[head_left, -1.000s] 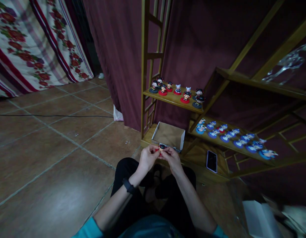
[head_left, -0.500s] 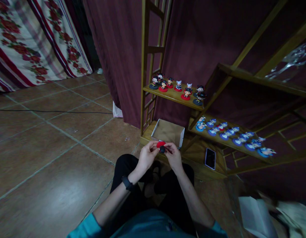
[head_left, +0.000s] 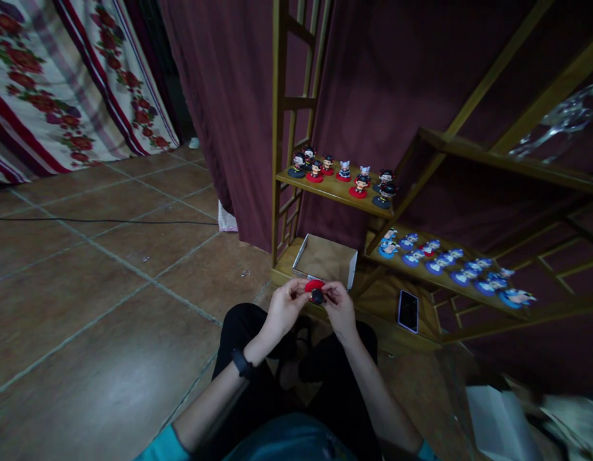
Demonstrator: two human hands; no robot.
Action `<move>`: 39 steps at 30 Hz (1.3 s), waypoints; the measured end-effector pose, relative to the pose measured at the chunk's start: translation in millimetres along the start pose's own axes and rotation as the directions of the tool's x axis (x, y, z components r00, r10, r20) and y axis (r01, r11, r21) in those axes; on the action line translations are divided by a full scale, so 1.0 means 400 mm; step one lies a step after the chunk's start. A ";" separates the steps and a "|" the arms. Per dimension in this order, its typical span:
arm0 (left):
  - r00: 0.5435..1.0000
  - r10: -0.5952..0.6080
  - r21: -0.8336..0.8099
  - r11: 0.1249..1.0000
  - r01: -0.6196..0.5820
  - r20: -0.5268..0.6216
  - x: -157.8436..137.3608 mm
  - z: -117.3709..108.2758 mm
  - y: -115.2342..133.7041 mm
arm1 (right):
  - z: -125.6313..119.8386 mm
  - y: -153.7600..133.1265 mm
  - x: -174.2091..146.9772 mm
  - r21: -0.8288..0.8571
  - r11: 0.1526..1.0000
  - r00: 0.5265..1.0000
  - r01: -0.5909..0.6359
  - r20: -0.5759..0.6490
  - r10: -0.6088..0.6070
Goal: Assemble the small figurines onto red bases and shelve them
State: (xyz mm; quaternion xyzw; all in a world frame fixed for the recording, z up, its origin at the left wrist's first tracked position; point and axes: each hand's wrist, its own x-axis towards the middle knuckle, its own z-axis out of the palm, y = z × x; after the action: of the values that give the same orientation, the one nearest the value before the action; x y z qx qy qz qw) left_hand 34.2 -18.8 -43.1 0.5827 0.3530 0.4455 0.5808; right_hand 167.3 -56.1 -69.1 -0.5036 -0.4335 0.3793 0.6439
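Between my two hands I hold a small figurine (head_left: 317,296) with a dark round head and a red disc base (head_left: 314,285). My left hand (head_left: 285,308) pinches it from the left side, thumb and fingers closed. From the right, the fingers of my right hand (head_left: 339,307) close on the same piece. The figurine is tipped, its dark head towards me and the red base beyond it; its front is hidden. Just past my hands lies an open cardboard box (head_left: 325,257) on the low shelf.
Several figurines on red and dark bases (head_left: 358,186) stand on the upper shelf (head_left: 335,187). More on blue bases (head_left: 439,263) fill the shelf at right. A phone (head_left: 408,311) lies on the bottom board. A white box (head_left: 501,419) sits on the floor at right.
The figurine has turned slightly in my fingers, showing more of the red base. Both hands have shifted a little lower in view. The shelf items stay in place.
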 end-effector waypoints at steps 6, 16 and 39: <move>0.950 -0.293 -0.212 0.927 0.310 0.107 0.018 -0.007 -0.040 | 0.001 0.008 -0.010 0.185 0.952 0.969 -0.242 0.096 0.228; 0.825 -0.530 -0.351 0.748 0.563 0.196 0.022 -0.026 -0.049 | -0.002 -0.001 -0.018 0.297 0.863 0.913 -0.409 0.144 0.383; 0.991 -0.048 -0.025 0.998 0.051 0.121 -0.013 -0.021 0.010 | -0.039 -0.025 -0.014 -0.142 0.989 0.985 0.037 0.170 -0.012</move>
State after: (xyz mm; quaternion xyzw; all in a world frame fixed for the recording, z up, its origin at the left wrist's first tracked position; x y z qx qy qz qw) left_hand 24.1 -20.8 -40.1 0.5915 0.3253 0.3998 0.6200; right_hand 180.5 -68.3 -62.0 -0.5098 -0.5188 0.3800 0.5715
